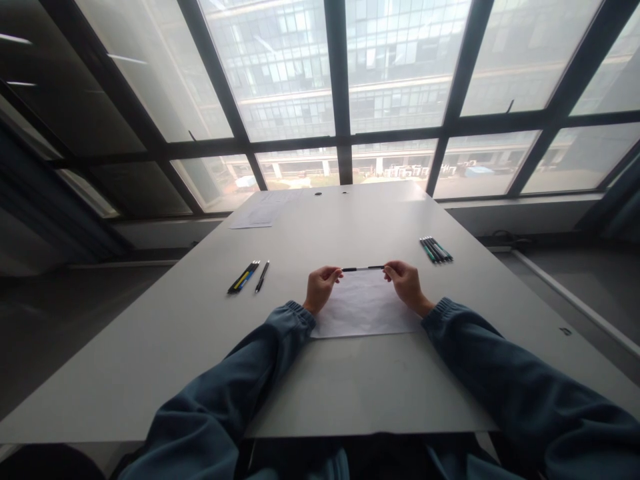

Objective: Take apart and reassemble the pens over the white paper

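Dark-framed windows (393, 67) behind white desk (150, 347). Left hand (320, 288) and right hand (406, 284): fingers (333, 272) pinched on opposite ends of a dark, pale-centred pen (363, 269), held level by the far edge of a white sheet (367, 307). Out left, a pen bundle (243, 277), a loose black pen (263, 276) just beside it; out right, a row of dark pens (436, 250), some green. Both groups well apart from the hands. Printed papers (256, 212) farther back, left side.

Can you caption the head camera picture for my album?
Left hand and right hand hold a slim black-ended pen by a rectangular white paper sheet.
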Available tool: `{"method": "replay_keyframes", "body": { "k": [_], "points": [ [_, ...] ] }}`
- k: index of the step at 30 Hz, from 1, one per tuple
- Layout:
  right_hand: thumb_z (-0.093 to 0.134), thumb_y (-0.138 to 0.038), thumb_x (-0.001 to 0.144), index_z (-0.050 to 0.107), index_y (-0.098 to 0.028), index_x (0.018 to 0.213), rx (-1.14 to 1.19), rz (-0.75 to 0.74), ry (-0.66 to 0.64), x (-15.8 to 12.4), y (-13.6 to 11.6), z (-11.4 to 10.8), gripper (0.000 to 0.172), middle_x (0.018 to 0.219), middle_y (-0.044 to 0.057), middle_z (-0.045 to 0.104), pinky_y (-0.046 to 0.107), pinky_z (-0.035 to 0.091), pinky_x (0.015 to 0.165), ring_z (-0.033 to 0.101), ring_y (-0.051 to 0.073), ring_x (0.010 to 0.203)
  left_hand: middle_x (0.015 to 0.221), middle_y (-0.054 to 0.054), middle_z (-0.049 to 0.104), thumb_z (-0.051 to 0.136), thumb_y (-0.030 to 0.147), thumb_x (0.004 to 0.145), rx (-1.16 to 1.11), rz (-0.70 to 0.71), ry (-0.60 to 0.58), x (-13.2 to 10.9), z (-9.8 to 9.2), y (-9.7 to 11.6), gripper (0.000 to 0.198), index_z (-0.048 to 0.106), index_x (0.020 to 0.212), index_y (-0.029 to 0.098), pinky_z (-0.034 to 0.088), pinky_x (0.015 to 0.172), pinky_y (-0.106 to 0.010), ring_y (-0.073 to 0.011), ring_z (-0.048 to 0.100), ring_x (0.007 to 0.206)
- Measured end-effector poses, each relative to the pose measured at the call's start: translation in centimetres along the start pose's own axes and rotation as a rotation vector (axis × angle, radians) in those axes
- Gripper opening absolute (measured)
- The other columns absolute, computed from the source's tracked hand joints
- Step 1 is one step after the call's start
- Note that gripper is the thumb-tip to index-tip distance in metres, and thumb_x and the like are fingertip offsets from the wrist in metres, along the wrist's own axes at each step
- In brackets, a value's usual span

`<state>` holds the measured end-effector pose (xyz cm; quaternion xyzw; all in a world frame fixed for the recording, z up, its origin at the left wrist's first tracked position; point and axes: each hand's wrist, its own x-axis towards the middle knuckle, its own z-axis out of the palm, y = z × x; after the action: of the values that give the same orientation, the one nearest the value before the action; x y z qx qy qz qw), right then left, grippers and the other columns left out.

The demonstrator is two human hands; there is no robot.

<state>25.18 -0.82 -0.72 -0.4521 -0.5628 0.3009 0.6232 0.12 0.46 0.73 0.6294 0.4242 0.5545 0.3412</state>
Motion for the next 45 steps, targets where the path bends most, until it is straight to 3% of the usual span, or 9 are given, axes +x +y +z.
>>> {"method": "replay_keyframes", "body": {
  "k": [22,45],
  "points": [
    [0.068,-0.047,0.081,0.067,-0.016,0.078,-0.022,-0.014,0.001,-0.04,0.01,0.13,0.031,0.061,0.003,0.065,0.027,0.046,0.05,0.057,0.015,0.052,0.07,-0.006,0.072,0.07,0.043,0.081,0.027,0.024,-0.001,-0.16,-0.03,0.84,0.028,0.073,0.078,0.015,0.052,0.059,-0.026,-0.0142,0.063,0.058],
    [0.066,-0.047,0.083,0.067,-0.016,0.077,-0.023,-0.012,-0.009,-0.12,-0.17,0.11,0.031,0.061,0.003,0.065,0.027,0.045,0.051,0.056,0.015,0.053,0.069,-0.005,0.071,0.065,0.047,0.085,0.078,0.03,-0.021,-0.14,-0.2,0.17,0.034,0.071,0.074,0.015,0.05,0.058,-0.025,-0.0135,0.061,0.059]
  ]
}}
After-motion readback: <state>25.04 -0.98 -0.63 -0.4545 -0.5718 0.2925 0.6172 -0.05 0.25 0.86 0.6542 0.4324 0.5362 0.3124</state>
